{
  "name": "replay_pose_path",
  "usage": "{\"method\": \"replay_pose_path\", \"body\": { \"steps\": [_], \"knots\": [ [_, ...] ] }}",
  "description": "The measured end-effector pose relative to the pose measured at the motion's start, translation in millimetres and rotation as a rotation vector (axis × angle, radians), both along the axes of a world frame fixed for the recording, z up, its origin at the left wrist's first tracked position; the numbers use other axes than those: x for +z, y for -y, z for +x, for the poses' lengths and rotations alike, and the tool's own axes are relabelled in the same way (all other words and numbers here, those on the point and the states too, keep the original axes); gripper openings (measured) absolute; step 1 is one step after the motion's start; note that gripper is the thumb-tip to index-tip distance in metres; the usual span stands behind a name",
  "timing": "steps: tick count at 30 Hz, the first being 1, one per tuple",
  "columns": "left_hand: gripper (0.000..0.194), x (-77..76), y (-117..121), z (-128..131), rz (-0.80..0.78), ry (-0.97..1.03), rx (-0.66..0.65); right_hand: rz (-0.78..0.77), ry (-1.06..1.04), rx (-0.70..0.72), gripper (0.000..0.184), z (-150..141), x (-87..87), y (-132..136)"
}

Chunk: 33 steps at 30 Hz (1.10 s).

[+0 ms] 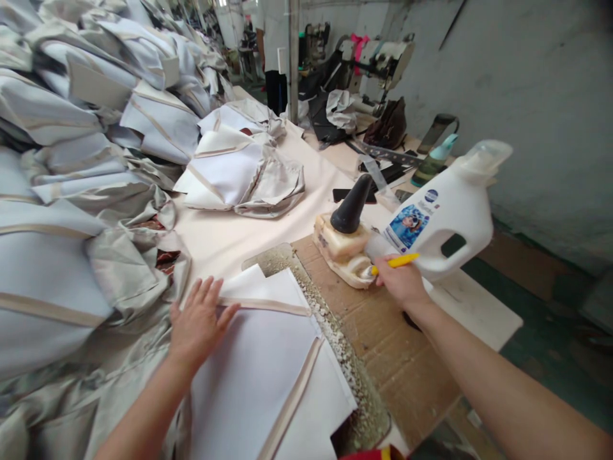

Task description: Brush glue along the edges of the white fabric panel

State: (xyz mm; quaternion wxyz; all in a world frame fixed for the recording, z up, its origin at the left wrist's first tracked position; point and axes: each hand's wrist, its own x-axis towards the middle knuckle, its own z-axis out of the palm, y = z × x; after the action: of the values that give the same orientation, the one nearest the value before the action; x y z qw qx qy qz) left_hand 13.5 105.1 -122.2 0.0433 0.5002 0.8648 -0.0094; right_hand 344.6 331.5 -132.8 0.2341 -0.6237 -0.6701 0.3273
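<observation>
The left hand (198, 322) lay open and flat on the white fabric piece (258, 377) at the near edge of the worktop (397, 358). The right hand (402, 281) gripped a yellow brush (400, 260), its tip touching the glue container (342, 246), just beside a white jug (445, 217).

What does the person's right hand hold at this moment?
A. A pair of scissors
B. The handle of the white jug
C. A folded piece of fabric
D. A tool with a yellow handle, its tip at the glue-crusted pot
D: the right hand grips a yellow-handled tool whose tip meets the crusted pot, while the white jug stands behind, ungripped, and the left hand lies flat on the white fabric piece.
</observation>
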Motion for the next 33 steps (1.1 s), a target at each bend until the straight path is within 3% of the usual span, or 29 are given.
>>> {"method": "replay_pose_path", "body": {
  "steps": [3,5,9,16,19,23,25,28,31,33],
  "knots": [
    [0.071,-3.8,10.4,-34.8,-0.115,0.273,0.16,-0.102,0.072,0.017,0.022,-10.7,7.3,2.3],
    [0.067,-8.4,14.0,-46.7,-0.123,0.413,0.178,-0.08,0.062,0.013,0.023,-10.9,9.9,3.2],
    [0.058,-11.3,11.6,-50.2,-0.013,0.432,0.167,-0.06,-0.016,-0.041,0.031,1.2,10.9,1.9],
    [0.061,24.0,-0.7,-81.1,-0.002,0.529,0.21,0.005,0.026,-0.02,0.031,14.7,32.1,5.7],
    [0.062,31.4,-3.1,-93.1,-0.029,0.535,0.175,0.001,0.009,0.101,0.025,18.0,36.4,13.9],
    [0.067,12.8,-0.3,-86.2,-0.1,0.526,0.178,-0.086,-0.046,0.372,0.025,32.7,28.4,27.3],
    [0.066,0.4,3.5,-79.0,-0.119,0.485,0.178,-0.158,-0.057,0.438,0.024,41.1,26.1,32.9],
    [0.062,-6.5,11.0,-68.7,0.0,0.359,0.114,-0.221,-0.054,0.4,0.024,47.8,30.9,38.3],
    [0.052,3.0,15.2,-52.0,0.265,0.121,-0.055,-0.21,-0.076,0.323,0.025,45.5,39.0,38.9],
    [0.043,11.7,12.4,-33.9,0.328,-0.001,-0.186,-0.154,-0.087,0.275,0.03,41.0,40.8,36.4]
  ]
}}
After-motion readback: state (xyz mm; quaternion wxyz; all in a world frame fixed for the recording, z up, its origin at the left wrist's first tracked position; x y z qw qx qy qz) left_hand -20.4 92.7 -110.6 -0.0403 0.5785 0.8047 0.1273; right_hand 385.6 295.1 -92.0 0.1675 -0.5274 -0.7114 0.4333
